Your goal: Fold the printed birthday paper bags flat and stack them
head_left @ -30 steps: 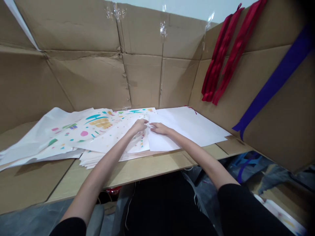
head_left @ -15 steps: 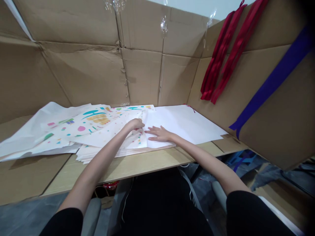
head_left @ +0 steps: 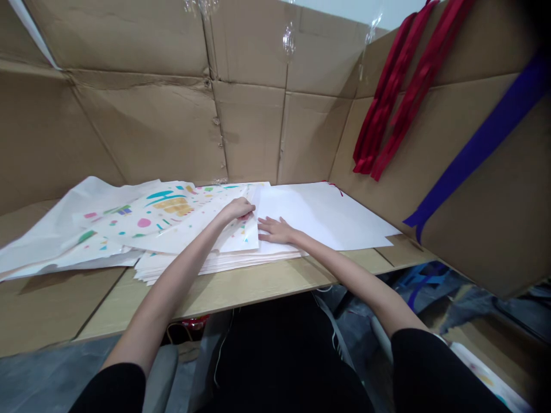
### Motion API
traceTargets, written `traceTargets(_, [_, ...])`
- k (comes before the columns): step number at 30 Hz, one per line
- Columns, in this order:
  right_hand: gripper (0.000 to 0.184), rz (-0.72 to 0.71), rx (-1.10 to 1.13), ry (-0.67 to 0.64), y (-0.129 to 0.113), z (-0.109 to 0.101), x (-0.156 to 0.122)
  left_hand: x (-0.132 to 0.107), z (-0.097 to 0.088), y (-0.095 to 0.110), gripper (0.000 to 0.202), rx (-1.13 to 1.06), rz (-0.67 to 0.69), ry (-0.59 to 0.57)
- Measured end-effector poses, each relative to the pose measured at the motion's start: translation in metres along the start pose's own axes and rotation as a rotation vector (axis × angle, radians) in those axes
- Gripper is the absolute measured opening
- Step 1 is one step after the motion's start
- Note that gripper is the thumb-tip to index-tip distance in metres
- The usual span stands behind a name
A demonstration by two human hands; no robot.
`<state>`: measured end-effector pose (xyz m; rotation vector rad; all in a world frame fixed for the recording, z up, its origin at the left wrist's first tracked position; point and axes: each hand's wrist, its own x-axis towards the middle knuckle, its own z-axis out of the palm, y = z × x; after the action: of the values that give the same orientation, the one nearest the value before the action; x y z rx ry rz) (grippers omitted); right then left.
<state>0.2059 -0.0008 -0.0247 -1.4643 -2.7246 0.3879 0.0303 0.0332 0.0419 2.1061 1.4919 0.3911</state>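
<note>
My left hand [head_left: 236,209] sits on the printed sheet [head_left: 181,221], fingers curled and pinched on its right edge, where it meets the plain paper. The sheet is white with teal, yellow and pink shapes; it lies on top of a stack of paper [head_left: 206,265] near the front of the desk [head_left: 258,284].

My right hand [head_left: 275,229] lies flat, palm down, fingers spread and gripping nothing, pressing on the white sheet [head_left: 327,215] just beside the left hand. The two hands are near each other, not touching as far as I can tell.

More printed and white sheets fan out loosely to the left. The white sheet reaches back to the right corner of the desk.

Cardboard walls [head_left: 249,126] enclose the desk on three sides. Red ribbons [head_left: 396,92] hang on the right wall, a purple ribbon [head_left: 477,143] slanting beside them.
</note>
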Motion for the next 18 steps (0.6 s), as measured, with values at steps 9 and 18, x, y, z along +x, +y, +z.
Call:
traceTargets(9, [0.061, 0.046, -0.011, -0.017, -0.011, 0.0, 0.006, 0.007, 0.012, 0.0, 0.026, -0.136, -0.178, -0.301])
traceTargets(18, [0.048, -0.057, -0.032, -0.008, -0.038, 0.003, 0.006, 0.011, 0.013, -0.005, 0.025, -0.03, -0.14, -0.114])
